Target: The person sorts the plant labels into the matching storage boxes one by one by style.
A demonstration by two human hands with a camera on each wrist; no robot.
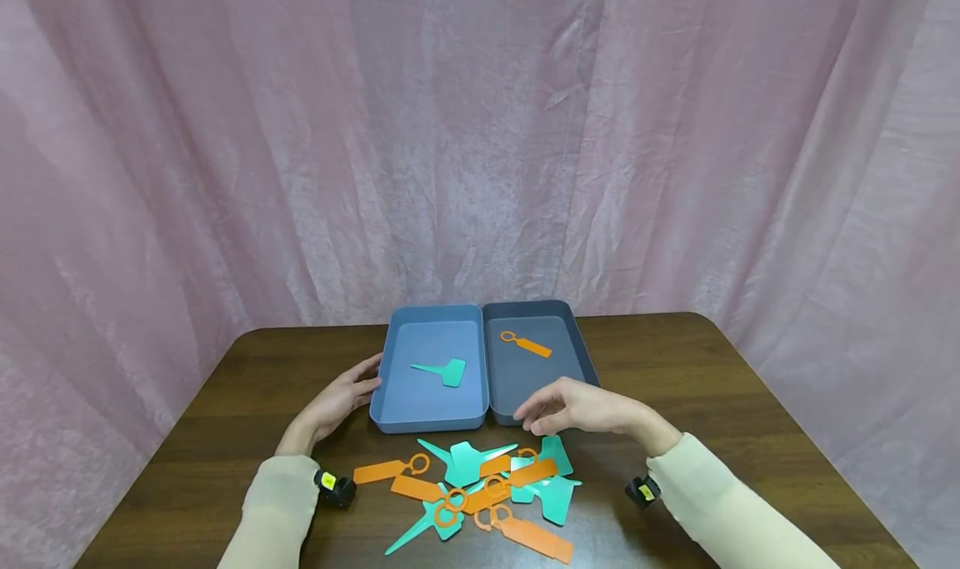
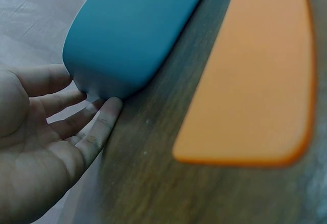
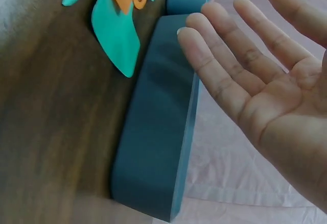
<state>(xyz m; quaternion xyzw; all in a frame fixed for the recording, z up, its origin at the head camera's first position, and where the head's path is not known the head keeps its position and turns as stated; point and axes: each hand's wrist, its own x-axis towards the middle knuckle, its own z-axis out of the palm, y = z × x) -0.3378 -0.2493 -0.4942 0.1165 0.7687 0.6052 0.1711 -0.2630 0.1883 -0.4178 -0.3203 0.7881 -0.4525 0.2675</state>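
My left hand (image 1: 339, 401) is at the left side of the light blue tray (image 1: 429, 426), its fingertips touching the outer wall with fingers fairly straight. One green T-shaped plant label (image 1: 453, 373) lies in that tray. Over the near right part of the dark grey tray (image 1: 501, 415) hovers my right hand (image 1: 581, 406), palm down; in the right wrist view its fingers (image 3: 219, 76) are loosely extended and hold nothing. Inside the grey tray lies an orange ring-ended tag (image 1: 534, 348). In front of both trays is a loose pile of green plant labels (image 1: 557, 499) and orange ring tags (image 1: 534, 539).
The two trays stand side by side near the far edge of the brown wooden table (image 1: 225, 436). A pink curtain (image 1: 480, 152) hangs behind it. One orange tag (image 1: 378, 471) lies at the pile's left, close to the left wrist camera (image 1: 336, 487).
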